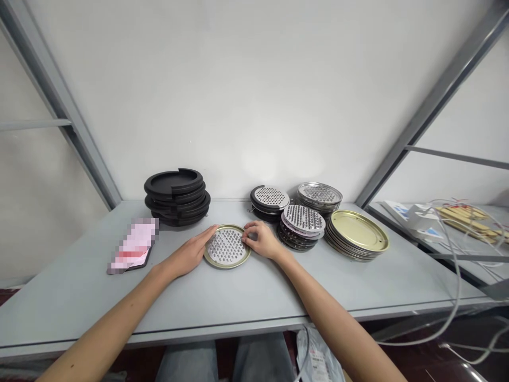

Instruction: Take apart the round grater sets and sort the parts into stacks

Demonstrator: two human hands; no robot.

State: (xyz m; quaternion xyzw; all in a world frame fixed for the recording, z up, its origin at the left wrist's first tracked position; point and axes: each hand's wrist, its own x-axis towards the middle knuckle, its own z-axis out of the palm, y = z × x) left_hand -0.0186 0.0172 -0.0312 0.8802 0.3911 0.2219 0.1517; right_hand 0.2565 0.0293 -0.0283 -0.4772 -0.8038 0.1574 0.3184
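A gold-rimmed round plate lies flat on the grey table with a perforated silver disc set inside it. My left hand rests against the plate's left edge, fingers stretched along the rim. My right hand touches the plate's right edge, its fingers curled and pinching at the rim of the disc. Just right of that hand stands a stack of perforated discs.
A stack of black round frames stands at the back left. Two more piles of perforated discs sit at the back, with a stack of gold plates to their right. A phone lies left. Cables hang at right.
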